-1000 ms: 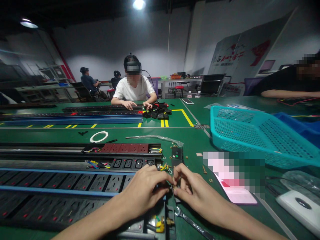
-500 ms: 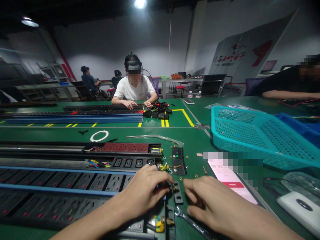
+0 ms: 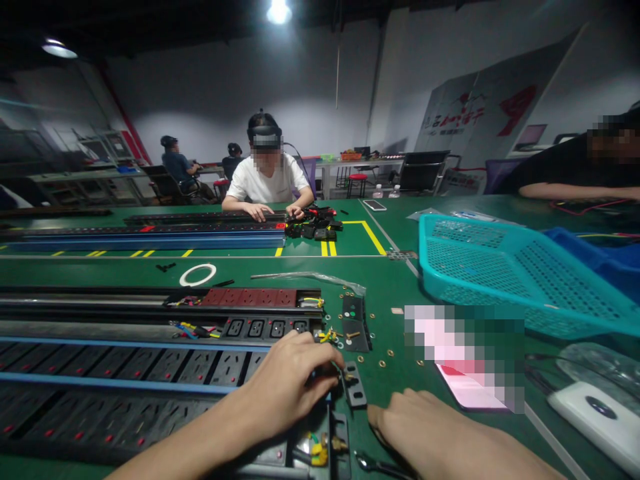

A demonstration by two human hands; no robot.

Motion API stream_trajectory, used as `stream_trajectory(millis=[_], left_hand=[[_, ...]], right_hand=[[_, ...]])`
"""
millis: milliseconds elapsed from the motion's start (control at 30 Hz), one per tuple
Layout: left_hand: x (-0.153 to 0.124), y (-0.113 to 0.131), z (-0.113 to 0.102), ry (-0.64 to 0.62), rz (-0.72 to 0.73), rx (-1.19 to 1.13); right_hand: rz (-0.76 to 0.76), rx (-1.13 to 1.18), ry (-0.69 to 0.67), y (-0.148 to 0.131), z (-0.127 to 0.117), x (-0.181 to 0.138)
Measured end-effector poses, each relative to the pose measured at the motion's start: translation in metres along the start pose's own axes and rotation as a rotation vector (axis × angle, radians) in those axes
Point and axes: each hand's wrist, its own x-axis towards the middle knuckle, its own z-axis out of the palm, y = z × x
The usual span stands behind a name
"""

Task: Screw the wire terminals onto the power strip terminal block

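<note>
My left hand (image 3: pixel 295 377) rests across the blue-edged power strip (image 3: pixel 200 383), its fingers curled at the strip's end. Its fingertips are beside a black slotted end bracket (image 3: pixel 355 388) with a brass bolt in it; what they pinch is hidden. On the nearer strip, another bracket (image 3: pixel 341 433) has a brass bolt and yellow-sleeved wires. Low on the right, my right hand (image 3: pixel 417 427) is closed, knuckles up, over a metal wrench (image 3: pixel 377 465) whose head sticks out to the left. The fingers underneath are hidden.
Brass nuts and washers (image 3: pixel 382 364) lie scattered around black plates (image 3: pixel 355 331). A phone (image 3: pixel 467 393), a turquoise basket (image 3: pixel 440 288) and a white device (image 3: pixel 600 420) are to the right. Across the green table, a person in white (image 3: pixel 270 179) handles other strips.
My right hand has moved down, towards me, and the wrench has shifted down with it. My left hand stays at the strip's end; the bracket beside it looks slightly turned.
</note>
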Motion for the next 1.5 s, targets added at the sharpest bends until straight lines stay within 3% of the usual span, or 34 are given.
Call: stream_trajectory(millis=[267, 367, 500, 667, 933, 1167, 1500], left_hand=[[-0.002, 0.000, 0.002, 0.012, 0.009, -0.001], [-0.002, 0.001, 0.001, 0.005, 0.000, 0.001], [-0.001, 0.002, 0.000, -0.005, -0.013, 0.000], [-0.001, 0.002, -0.001, -0.017, -0.009, -0.001], [0.001, 0.002, -0.001, -0.009, -0.016, -0.008], [-0.001, 0.002, 0.000, -0.007, -0.015, 0.014], [-0.001, -0.002, 0.003, 0.001, 0.003, 0.001]], right_hand=[[0.105, 0.026, -0.050, -0.014, -0.042, 0.004], [0.099, 0.343, 0.032, -0.019, -0.055, 0.014], [0.087, 0.753, 0.015, -0.017, -0.056, 0.025], [-0.035, 0.953, 0.085, -0.012, -0.054, 0.027], [-0.053, 0.895, 0.163, -0.012, -0.053, 0.030], [-0.025, 0.428, 0.404, -0.018, -0.046, 0.029], [-0.077, 0.223, 0.318, -0.022, -0.026, 0.032]])
